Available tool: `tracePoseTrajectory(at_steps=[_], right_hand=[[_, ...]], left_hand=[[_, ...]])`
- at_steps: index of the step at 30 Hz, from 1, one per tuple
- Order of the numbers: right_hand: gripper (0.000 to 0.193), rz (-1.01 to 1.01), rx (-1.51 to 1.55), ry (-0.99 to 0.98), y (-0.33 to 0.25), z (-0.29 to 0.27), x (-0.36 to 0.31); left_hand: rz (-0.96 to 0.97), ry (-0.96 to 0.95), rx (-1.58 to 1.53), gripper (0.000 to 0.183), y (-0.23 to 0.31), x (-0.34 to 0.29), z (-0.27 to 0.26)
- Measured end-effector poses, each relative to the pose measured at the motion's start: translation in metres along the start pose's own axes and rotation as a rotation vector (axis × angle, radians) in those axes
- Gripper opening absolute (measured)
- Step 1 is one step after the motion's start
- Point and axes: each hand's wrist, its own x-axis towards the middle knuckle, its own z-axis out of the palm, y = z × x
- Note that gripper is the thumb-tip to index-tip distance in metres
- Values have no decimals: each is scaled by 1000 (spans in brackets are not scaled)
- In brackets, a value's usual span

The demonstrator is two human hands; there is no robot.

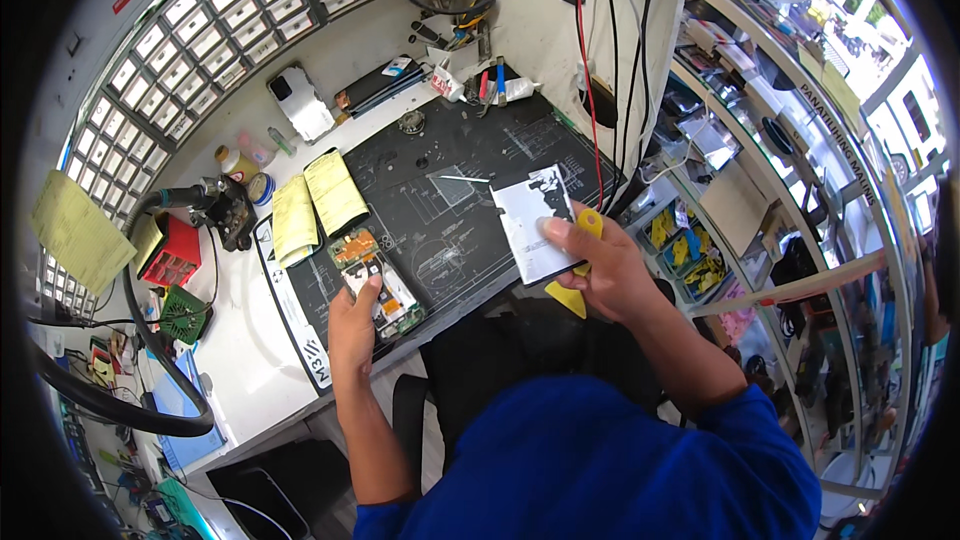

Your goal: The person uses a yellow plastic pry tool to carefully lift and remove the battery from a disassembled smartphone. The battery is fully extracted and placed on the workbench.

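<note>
My left hand (353, 330) is closed on the left edge of an opened phone (397, 302), its thumb lying over the bare inside. Orange-brown and green circuit parts show at the phone's two ends. Held above the front right of the black work mat (450, 240), a flat white rectangular piece (522, 235) with torn black patches looks like a phone battery. My right hand (605, 265) pinches it, thumb on top. The same hand also grips a yellow pry tool (568, 300), partly hidden behind the fingers. The fingers under both held pieces are mostly hidden.
Yellow paper pads (335, 190) lie beyond the phone. A thin pale stick (465, 179) rests on the mat. Tubes and tools (490, 85) sit at the back. Cables (612, 70) hang at right, beside glass shelves (745, 220). A black flexible arm (130, 410) curves at left.
</note>
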Motion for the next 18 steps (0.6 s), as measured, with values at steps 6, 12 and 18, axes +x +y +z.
tracePoseTrajectory(at_steps=[6,12,18], right_hand=[[29,37,-217,52,1,12,13],[29,27,-333,-81,7,28,23],[33,-105,-566,-286,29,37,30]], left_hand=[[-39,224,764,37,28,-1,0],[359,255,392,32,37,-19,9],[435,-141,-295,43,53,-67,80]])
